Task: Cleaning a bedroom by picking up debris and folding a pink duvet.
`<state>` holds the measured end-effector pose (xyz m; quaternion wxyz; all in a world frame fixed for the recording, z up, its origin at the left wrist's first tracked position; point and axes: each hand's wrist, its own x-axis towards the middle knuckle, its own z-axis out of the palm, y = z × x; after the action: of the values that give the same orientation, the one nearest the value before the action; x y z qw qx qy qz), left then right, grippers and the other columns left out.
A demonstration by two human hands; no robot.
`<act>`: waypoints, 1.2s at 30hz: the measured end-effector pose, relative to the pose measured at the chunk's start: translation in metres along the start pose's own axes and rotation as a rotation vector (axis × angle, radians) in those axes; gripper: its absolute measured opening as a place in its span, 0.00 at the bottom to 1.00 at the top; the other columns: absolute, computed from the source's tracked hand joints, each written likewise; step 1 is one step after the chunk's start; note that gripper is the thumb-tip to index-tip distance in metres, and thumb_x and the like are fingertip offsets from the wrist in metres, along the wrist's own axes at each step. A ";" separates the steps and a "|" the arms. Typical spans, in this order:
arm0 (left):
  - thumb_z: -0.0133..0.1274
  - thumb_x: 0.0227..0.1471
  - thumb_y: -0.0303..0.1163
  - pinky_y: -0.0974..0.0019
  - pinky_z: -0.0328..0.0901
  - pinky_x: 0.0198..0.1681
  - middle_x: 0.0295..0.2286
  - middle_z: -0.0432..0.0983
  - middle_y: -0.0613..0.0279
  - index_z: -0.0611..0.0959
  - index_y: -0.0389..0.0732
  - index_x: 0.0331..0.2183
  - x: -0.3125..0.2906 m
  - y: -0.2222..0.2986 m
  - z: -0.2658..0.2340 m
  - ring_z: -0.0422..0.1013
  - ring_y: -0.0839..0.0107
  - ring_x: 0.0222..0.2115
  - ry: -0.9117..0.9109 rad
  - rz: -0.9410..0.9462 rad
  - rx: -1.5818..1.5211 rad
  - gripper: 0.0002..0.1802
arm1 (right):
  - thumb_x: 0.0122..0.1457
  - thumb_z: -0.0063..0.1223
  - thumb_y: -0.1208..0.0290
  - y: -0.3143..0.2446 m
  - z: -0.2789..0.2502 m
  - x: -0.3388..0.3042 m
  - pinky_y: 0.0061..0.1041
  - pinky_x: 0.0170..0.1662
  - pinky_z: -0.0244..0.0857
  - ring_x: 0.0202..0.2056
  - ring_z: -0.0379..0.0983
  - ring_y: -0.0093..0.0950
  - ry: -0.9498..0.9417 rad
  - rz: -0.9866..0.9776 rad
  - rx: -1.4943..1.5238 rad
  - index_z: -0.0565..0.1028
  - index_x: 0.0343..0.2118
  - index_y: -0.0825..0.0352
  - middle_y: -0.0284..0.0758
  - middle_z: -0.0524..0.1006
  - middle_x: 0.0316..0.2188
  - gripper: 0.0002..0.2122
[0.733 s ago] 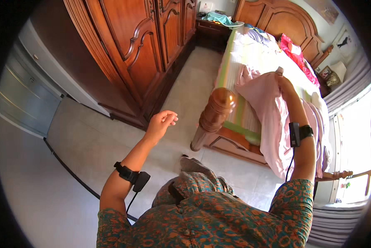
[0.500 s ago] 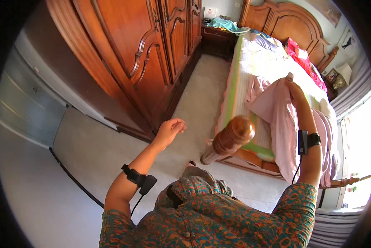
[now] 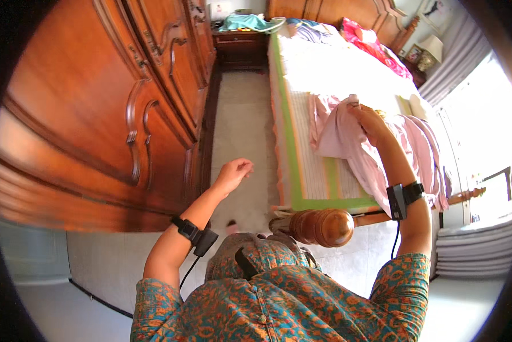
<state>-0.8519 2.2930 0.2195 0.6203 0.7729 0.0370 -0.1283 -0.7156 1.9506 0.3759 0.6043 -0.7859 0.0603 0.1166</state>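
Note:
My right hand [image 3: 371, 124] pinches the upper edge of a pale pink cloth [image 3: 338, 135] and lifts it above the bed. From my fingers the cloth hangs in folds over the striped bedcover, and more of it spreads near the bed's right side, under and beyond my forearm. Whether it is a garment or a sheet I cannot tell. My left hand [image 3: 233, 175] hovers over the floor strip between wardrobe and bed, fingers curled in, with nothing seen in them. The bed [image 3: 300, 171] has a white and green striped cover.
A round wooden bedpost [image 3: 324, 227] stands close in front of my body. The wooden wardrobe [image 3: 90, 91] lines the left side. At the far end is a nightstand [image 3: 239, 48] with a teal cloth on it. Red bedding [image 3: 376, 48] lies near the headboard; a lamp [image 3: 430, 50] stands right of it.
I have moved forward and turned, so the wardrobe looms larger and the bed lies straighter ahead. My right hand still grips the pink cloth; my left hand stays curled beside the bed.

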 end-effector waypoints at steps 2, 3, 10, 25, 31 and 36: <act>0.45 0.53 0.34 0.73 0.63 0.33 0.27 0.74 0.64 0.76 0.36 0.35 0.030 0.006 0.006 0.68 0.77 0.27 -0.061 -0.006 0.041 0.13 | 0.56 0.45 0.66 -0.004 -0.003 -0.009 0.19 0.38 0.63 0.34 0.68 0.21 -0.095 -0.025 0.008 0.70 0.40 0.70 0.33 0.73 0.34 0.13; 0.46 0.51 0.34 0.73 0.63 0.32 0.27 0.74 0.64 0.77 0.36 0.34 0.045 0.008 0.009 0.68 0.77 0.26 -0.120 0.030 0.009 0.12 | 0.56 0.46 0.66 -0.009 -0.004 -0.015 0.18 0.40 0.63 0.35 0.68 0.20 -0.029 0.012 -0.053 0.70 0.40 0.70 0.34 0.73 0.35 0.13; 0.47 0.51 0.34 0.72 0.64 0.34 0.27 0.75 0.63 0.77 0.35 0.35 0.139 0.031 0.015 0.69 0.77 0.27 -0.458 0.175 0.095 0.13 | 0.56 0.45 0.67 0.004 -0.068 -0.025 0.22 0.41 0.63 0.37 0.69 0.24 0.192 0.000 0.042 0.70 0.41 0.71 0.35 0.73 0.36 0.14; 0.48 0.50 0.35 0.73 0.64 0.32 0.24 0.75 0.66 0.78 0.37 0.33 0.329 0.026 0.084 0.68 0.79 0.26 -0.706 0.151 0.314 0.12 | 0.54 0.46 0.68 0.068 -0.132 0.029 0.19 0.41 0.60 0.35 0.66 0.18 0.285 0.102 0.196 0.71 0.38 0.67 0.28 0.73 0.32 0.11; 0.49 0.47 0.38 0.74 0.63 0.26 0.22 0.75 0.67 0.78 0.38 0.30 0.407 0.027 0.130 0.68 0.79 0.22 -0.778 0.143 0.303 0.13 | 0.55 0.46 0.67 0.068 -0.147 0.031 0.19 0.42 0.59 0.36 0.66 0.18 0.428 0.186 0.212 0.71 0.39 0.67 0.28 0.72 0.33 0.11; 0.50 0.46 0.38 0.72 0.62 0.26 0.21 0.74 0.68 0.79 0.39 0.30 0.486 0.019 0.165 0.67 0.80 0.22 -0.815 0.095 0.434 0.13 | 0.56 0.46 0.68 0.076 -0.161 0.021 0.18 0.41 0.61 0.37 0.67 0.18 0.591 0.239 0.363 0.70 0.42 0.68 0.29 0.72 0.36 0.13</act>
<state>-0.4046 2.0798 0.0861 0.4134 0.7721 -0.2729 -0.3980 -0.6956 1.7764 0.3382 0.6724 -0.6532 0.3433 -0.0586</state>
